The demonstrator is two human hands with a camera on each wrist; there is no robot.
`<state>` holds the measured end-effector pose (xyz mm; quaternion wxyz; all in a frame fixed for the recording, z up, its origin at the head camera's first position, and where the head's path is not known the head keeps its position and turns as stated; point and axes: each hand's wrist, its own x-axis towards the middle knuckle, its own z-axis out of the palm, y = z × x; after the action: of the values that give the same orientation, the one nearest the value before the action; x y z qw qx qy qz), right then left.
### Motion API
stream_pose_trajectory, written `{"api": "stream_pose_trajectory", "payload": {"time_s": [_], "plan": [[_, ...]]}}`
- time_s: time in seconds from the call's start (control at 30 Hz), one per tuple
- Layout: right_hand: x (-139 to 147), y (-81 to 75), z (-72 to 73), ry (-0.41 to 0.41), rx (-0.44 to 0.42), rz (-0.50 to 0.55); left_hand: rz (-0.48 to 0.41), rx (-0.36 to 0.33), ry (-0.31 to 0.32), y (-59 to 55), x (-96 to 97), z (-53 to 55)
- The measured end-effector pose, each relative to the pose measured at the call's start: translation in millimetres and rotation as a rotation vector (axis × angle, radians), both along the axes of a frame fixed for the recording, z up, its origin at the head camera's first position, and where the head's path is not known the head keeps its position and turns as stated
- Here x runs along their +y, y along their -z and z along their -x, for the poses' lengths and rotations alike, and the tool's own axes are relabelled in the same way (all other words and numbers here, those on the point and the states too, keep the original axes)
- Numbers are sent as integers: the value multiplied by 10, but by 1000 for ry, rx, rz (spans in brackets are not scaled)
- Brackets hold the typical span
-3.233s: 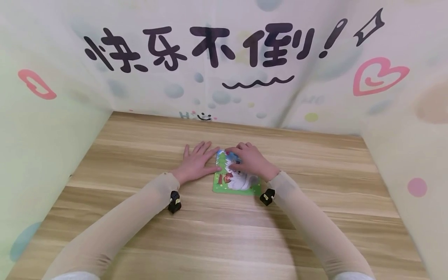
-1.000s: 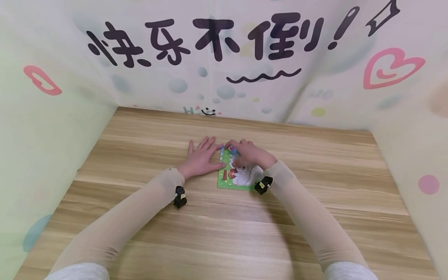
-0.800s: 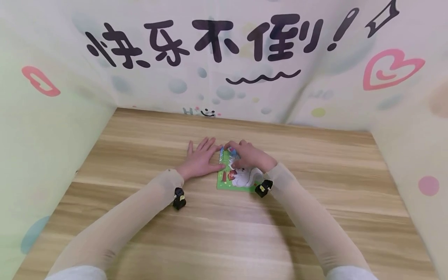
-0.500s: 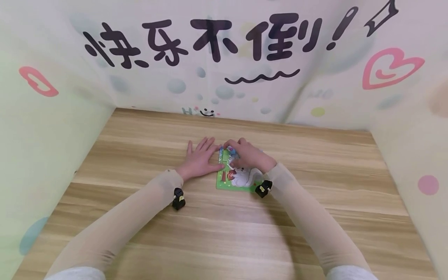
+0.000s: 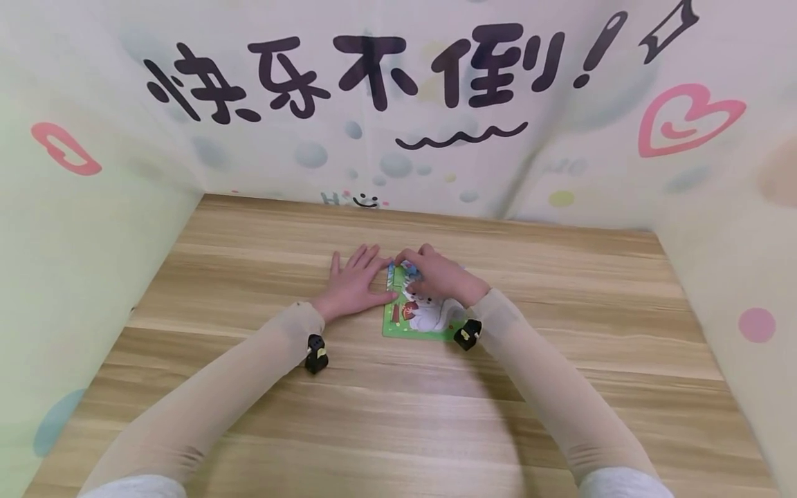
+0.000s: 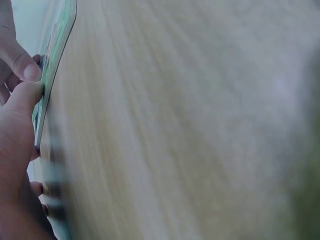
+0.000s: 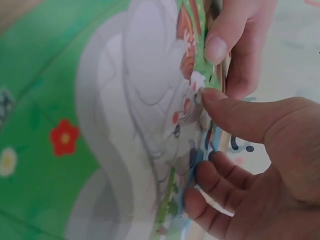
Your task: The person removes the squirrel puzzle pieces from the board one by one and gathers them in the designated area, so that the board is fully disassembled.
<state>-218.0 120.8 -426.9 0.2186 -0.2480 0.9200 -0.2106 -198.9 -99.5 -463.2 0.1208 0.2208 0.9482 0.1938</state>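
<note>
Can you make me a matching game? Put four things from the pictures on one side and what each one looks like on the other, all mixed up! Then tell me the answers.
Things:
1. left hand
2. picture board
3. tabletop
4. right hand

What it looks like:
A. brown, with wood grain
B. over the picture board, fingers bent
C. fingers spread, thumb at the picture board's edge
D. green, with a big white animal on it

Right pairs: 1-C, 2-D, 3-A, 4-B
</note>
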Motion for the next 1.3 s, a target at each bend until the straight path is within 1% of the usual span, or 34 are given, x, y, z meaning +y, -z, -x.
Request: {"api": "stream_pose_trajectory", "payload": {"time_s": [0.2,0.4,0.57,0.77,0.87,0.93,1.0,1.17,1.3], "plan": [[65,55,21,-24,26,44,-11,1,-1,-24,-5,-10],[122,90,26,-34,47,46,-5,2,3,-23,-5,-9],[135,66,2,-30,70,14,-8,-5,3,-31,-6,-6],[145,77,-20,-11,130,-58,-13,-2,0,-10,-11,3],[177,85,-43,-28,175,-75,-7,-8,1,5,-10,14],[213,80,-69,-40,202,-64,1,-11,2,8,-6,18],[260,73,-98,-38,211,-46,7,-5,3,10,-4,19],[409,74,-150,-7,190,6,2,6,2,-2,-3,1],[542,82,-176,-8,195,49,-2,8,1,-7,-10,-9]]}}
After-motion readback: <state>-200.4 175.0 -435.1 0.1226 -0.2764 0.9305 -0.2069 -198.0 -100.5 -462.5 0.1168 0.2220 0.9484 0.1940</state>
